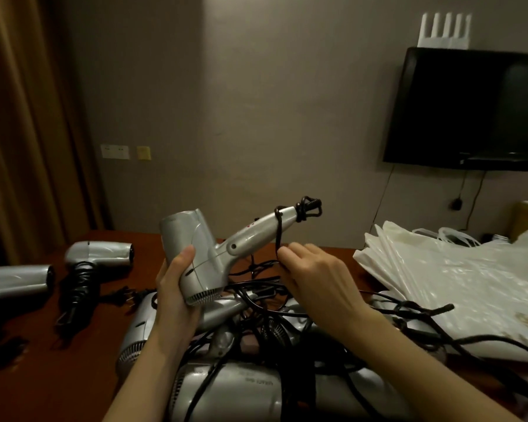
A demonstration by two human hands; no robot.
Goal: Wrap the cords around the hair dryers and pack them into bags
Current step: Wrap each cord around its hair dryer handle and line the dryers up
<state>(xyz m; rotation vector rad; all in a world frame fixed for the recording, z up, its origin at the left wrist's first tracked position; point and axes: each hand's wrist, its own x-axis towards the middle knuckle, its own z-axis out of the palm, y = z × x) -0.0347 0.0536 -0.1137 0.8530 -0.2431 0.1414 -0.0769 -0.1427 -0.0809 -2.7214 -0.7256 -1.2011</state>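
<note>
I have my left hand (177, 287) wrapped round the barrel of a silver plastic hair dryer (205, 254), held up above the middle of the dark red-brown wooden surface (37, 376) with its handle pointing up and to the right. My right hand (314, 275) pinches its black cord (279, 236) between thumb and fingers (287, 254) just below the handle. I see a few turns bunched at the handle's tip and one loop over the handle, so I judge this wrap barely begun, with most of the cord trailing down into the heap. That heap of silver hair dryers with tangled black cords (256, 345) lies near me, under both forearms, and looks untouched. On the left, two silver hair dryers (98, 254) lie apart from the heap; the nearer one to centre has its cord coiled on the handle, so I take those as wrapped but not bagged. The stack of translucent white plastic bags (454, 275) sits on the right, and I see no dryer inside any of them. Open surface is mainly at near left; the bags crowd the right side, and loose cords cross onto them, which could snag as I wind.
</note>
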